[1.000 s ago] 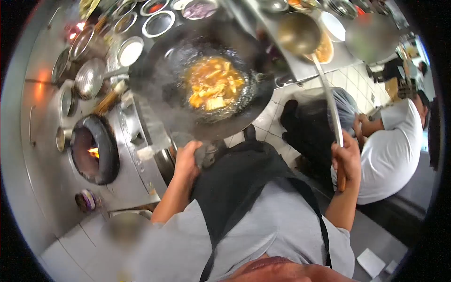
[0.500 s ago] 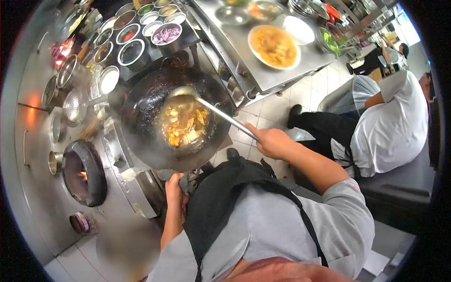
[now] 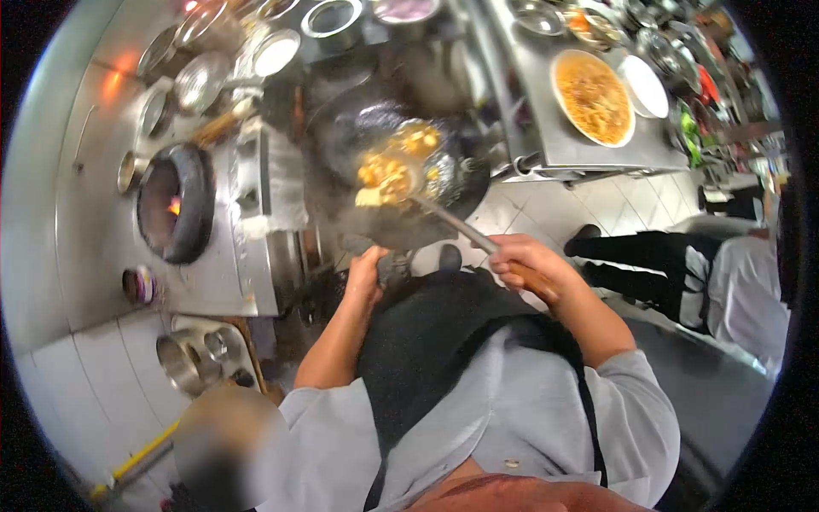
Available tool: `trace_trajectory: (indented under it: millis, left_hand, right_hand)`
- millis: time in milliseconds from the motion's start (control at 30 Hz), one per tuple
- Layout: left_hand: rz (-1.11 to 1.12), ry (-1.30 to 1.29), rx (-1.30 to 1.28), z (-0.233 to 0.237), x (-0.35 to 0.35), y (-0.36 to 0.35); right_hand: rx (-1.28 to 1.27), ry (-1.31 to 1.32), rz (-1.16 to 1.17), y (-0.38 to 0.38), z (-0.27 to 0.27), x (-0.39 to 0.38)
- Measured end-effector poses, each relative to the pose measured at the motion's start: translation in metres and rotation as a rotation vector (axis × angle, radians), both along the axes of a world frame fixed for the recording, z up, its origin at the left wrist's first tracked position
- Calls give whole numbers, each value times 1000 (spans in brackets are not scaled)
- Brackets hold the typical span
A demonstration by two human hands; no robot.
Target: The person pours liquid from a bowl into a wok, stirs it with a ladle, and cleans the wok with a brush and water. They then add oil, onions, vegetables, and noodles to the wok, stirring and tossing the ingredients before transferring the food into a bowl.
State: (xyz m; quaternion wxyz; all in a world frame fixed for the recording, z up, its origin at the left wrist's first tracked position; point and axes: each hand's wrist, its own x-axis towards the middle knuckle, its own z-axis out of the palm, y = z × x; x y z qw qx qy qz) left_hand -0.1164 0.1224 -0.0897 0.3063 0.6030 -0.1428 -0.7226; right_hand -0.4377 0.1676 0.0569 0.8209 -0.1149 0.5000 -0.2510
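Note:
My left hand (image 3: 365, 275) is closed at the near edge of a large black wok (image 3: 337, 141), with a grey cloth (image 3: 396, 270) bunched beside the fingers. The exact grip point on the wok is partly hidden. In my right hand (image 3: 533, 264) is the wooden handle of a long metal ladle (image 3: 458, 225). The ladle's bowl reaches into the wok among yellow-brown chunks of food (image 3: 386, 177) with dark glossy sauce, blurred by motion and steam. The wok is off the burner (image 3: 205, 209), to its right.
Flame shows inside the burner ring. Orange saucy food (image 3: 595, 96) fills an oval dish on the steel counter (image 3: 559, 141), beside a white bowl (image 3: 646, 87). A perforated strainer (image 3: 201, 83) and containers stand at the back left. A co-worker (image 3: 751, 290) in white stands at right.
My view has turned, shifting the scene. The ladle has moved from the wok's far side toward me, through the food. My right hand now grips farther back, near the wooden handle.

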Motion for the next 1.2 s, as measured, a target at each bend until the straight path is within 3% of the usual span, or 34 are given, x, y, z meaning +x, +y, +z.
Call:
trace_trajectory:
  millis: [200, 400, 433, 567, 733, 800, 867, 933, 1033, 1100, 1133, 1200]
  left_hand:
    - [62, 122, -35, 66, -19, 7]
    - [-38, 111, -21, 99, -51, -9]
    - [-51, 202, -9, 107, -57, -13]
    - [-75, 313, -67, 99, -68, -19]
    - [-53, 258, -102, 99, -77, -17]
    - [-51, 267, -97, 96, -77, -16]
    - [6, 234, -81, 102, -80, -12]
    - [24, 216, -34, 103, -78, -11]
    - [44, 141, -35, 113, -77, -11]
    - [29, 88, -89, 123, -77, -10]
    - [20, 57, -73, 132, -80, -9]
    - [7, 33, -58, 133, -79, -9]
  right_hand:
    - [-99, -26, -166, 38, 52, -29]
    - [-227, 71, -361, 72, 111, -55]
    - [-238, 103, -394, 76, 121, -61]
    - [-390, 222, -571, 95, 146, -79]
    - [-442, 336, -651, 94, 142, -124]
    - [-393, 613, -595, 83, 134, -133]
    - [-434, 951, -405, 76, 88, -158]
    - [-386, 1150, -284, 73, 65, -161]
    - [-365, 1344, -306, 70, 36, -158]
    - [-257, 1743, -65, 69, 26, -154]
    - [-248, 1745, -68, 73, 13, -158]
    - [-423, 2001, -59, 79, -7, -164]
